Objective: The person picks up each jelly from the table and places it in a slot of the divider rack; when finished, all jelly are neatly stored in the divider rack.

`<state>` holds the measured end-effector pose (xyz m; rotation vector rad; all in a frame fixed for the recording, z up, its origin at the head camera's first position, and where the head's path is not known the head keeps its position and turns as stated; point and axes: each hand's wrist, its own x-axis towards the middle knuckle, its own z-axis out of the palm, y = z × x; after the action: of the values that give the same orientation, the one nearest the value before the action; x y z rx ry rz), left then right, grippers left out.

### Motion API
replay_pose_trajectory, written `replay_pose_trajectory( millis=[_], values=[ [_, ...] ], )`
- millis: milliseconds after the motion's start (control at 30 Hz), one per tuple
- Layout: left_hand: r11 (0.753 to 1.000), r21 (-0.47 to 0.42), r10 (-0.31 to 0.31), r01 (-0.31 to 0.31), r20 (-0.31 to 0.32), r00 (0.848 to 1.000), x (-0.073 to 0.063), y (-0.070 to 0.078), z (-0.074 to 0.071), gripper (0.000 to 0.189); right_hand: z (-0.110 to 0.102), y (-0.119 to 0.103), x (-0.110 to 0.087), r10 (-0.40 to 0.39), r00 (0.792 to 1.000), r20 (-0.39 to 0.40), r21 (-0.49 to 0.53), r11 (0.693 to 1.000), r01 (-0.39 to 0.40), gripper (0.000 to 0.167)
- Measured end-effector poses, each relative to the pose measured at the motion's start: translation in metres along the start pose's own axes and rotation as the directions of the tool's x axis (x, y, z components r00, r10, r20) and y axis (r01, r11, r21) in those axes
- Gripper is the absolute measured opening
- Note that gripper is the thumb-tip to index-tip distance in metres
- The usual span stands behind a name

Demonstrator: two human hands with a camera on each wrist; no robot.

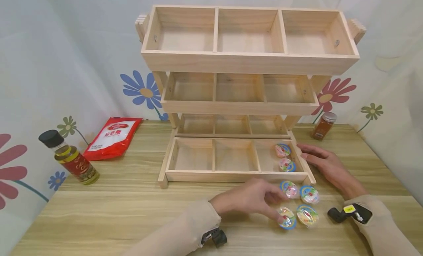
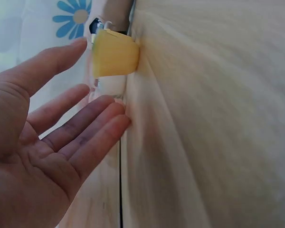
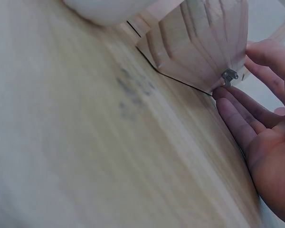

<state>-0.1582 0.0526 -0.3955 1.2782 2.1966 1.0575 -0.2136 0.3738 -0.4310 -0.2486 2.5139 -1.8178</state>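
Flowered cloth [image 1: 96, 36] is hanging behind the table [image 1: 132, 208]. Before the rack [image 1: 239, 108], four cups [image 1: 307, 215] are sitting just right of the left hand [image 1: 251, 198], which is holding nothing, thumb and fingers apart; the right hand [image 1: 325, 166], gripping nothing, is resting straight fingers against the rack's side, two more cups [image 1: 283, 150] lying inside

The head camera looks forward and down from above, taking in the shelf [image 1: 251, 63], the table [image 1: 99, 219], the left hand [image 1: 248, 197] and the right hand [image 1: 327, 166]. Each wrist camera looks sideways from close by, sharing its own hand with the head view; the right also shares the shelf.
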Motion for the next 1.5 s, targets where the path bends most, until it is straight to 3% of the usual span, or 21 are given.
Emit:
replay_pose_trajectory(
  millis=[467,1000,1500],
  values=[
    [0.988,-0.151,-0.013,0.022,0.056,0.998,-0.0004,-0.0054,0.0029,0.043,-0.0019,-0.0004,-0.0011,0.021,1.000,-0.005,-0.051,0.998,-0.021,0.052],
    [0.999,0.035,0.021,-0.023,0.053,0.998,0.0001,0.0001,0.0062,0.045,0.0001,0.0010,-0.0005,-0.001,1.000,0.005,0.020,1.000,0.001,0.048],
    [1.000,-0.003,0.009,-0.009,0.061,0.998,0.0003,0.0023,0.0077,0.043,-0.0006,0.0001,-0.0014,0.002,1.000,0.004,0.000,1.000,-0.002,0.050]
  ],
)
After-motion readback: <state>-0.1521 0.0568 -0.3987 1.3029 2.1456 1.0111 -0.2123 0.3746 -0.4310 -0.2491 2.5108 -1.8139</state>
